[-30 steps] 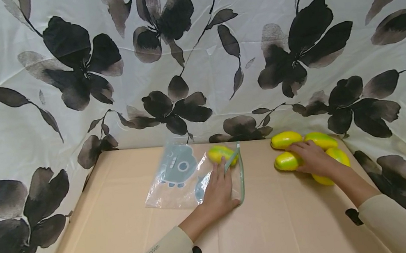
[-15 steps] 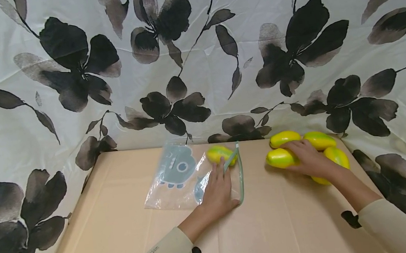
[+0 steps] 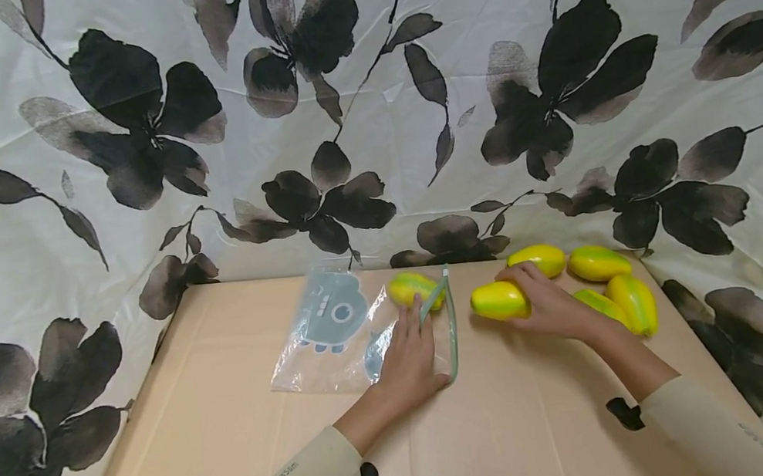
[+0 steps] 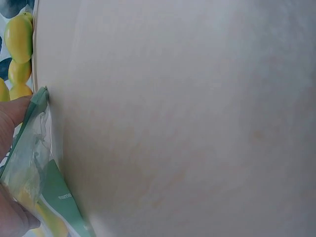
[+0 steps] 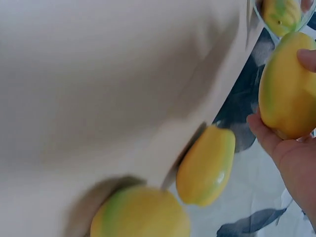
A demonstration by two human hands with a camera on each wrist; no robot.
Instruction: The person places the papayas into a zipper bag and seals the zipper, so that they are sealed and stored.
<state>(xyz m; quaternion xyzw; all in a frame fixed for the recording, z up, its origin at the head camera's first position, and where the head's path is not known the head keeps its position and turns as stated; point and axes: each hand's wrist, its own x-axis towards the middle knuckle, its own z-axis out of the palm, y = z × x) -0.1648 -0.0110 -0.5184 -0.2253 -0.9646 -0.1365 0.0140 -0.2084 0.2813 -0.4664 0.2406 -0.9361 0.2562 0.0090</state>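
Note:
My right hand (image 3: pixel 549 302) grips a yellow-green papaya (image 3: pixel 500 301), its thumb and fingers around one end, just right of the bag. Seen from the right wrist, the held papaya (image 5: pixel 289 86) lies between thumb and fingers. A clear zip bag (image 3: pixel 328 368) with a blue cartoon print and green-edged mouth lies left of it, the mouth facing right. My left hand (image 3: pixel 405 363) holds the bag at that mouth; in the left wrist view, thumb and fingers hold its green edges (image 4: pixel 37 106) apart. One papaya (image 3: pixel 411 291) is inside the bag, partly behind the fingers.
Several more papayas (image 3: pixel 599 263) lie grouped at the right of the tan board (image 3: pixel 250 453), beyond my right wrist. A white cloth (image 3: pixel 412 134) with dark flowers hangs behind the board and surrounds its sides.
My right hand has drawn one papaya out of the group and moved it left towards the bag's mouth. The left hand and the bag have stayed in place.

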